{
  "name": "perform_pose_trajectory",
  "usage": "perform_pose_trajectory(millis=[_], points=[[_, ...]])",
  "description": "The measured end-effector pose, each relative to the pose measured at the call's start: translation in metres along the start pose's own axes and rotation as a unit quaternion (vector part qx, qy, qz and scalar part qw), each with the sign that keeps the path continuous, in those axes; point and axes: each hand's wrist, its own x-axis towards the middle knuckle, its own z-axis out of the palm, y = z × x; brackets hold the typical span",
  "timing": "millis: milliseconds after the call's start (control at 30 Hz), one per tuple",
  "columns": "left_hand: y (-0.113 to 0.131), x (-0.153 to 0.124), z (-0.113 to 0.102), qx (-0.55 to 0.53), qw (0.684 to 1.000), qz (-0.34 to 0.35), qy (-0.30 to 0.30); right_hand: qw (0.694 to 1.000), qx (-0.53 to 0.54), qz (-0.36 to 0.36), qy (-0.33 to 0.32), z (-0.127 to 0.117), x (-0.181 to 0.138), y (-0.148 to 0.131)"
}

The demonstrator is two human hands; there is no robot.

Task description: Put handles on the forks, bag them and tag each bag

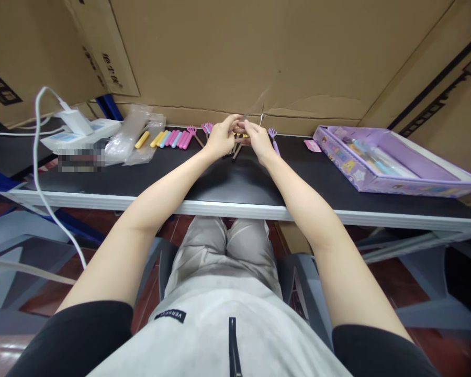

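Observation:
My left hand [221, 138] and my right hand [259, 141] meet over the back of the black table, fingers bent and pinched together. Between them a thin clear plastic bag [258, 106] shows faintly, rising above the fingertips. Fingers hide most of it. Small claw-headed sticks lie around the hands: a pink claw [192, 130] left of my left hand, and a purple claw [273, 134] just right of my right hand. Beneath the hands are brownish stick ends [237, 152] and a bit of yellow, partly covered.
Left of the hands, several yellow, blue and pink handles [175, 139] lie in a row beside clear plastic bags [127, 137]. A white power strip [82, 135] with cable stands further left. At right is a purple box [361, 175] holding packaged items, with a small pink packet [312, 145] nearby. Cardboard [220, 57] walls the back.

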Motion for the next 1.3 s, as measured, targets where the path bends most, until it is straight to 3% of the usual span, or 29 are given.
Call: perform_pose_trajectory(millis=[133,267,567,667,767,933,1133,1300], points=[[-0.003,0.008,-0.001,-0.092,0.995,-0.024,-0.037,1.0,-0.016,0.013,0.004,-0.001,0.0,-0.001],[0.008,0.005,-0.01,-0.093,0.991,-0.059,-0.077,1.0,-0.02,0.02,-0.008,0.0,-0.001,-0.001],[0.007,0.004,-0.007,-0.013,0.997,0.005,-0.079,0.999,0.025,0.019,0.008,0.001,-0.002,-0.003],[0.015,-0.002,-0.017,0.049,0.993,0.05,-0.092,0.999,0.008,0.023,0.029,-0.007,0.004,0.0],[0.029,-0.01,-0.033,0.127,0.978,0.083,-0.14,0.998,-0.007,0.037,0.044,-0.017,0.007,0.003],[0.041,-0.018,-0.046,0.222,0.954,0.074,-0.19,0.999,-0.013,0.034,0.0,-0.029,0.005,0.003],[0.039,-0.022,-0.037,0.26,0.945,0.065,-0.186,0.998,-0.021,0.025,-0.048,-0.03,0.001,0.0],[0.038,-0.018,-0.036,0.275,0.94,0.052,-0.193,0.997,-0.067,0.041,-0.025,-0.03,-0.004,-0.009]])
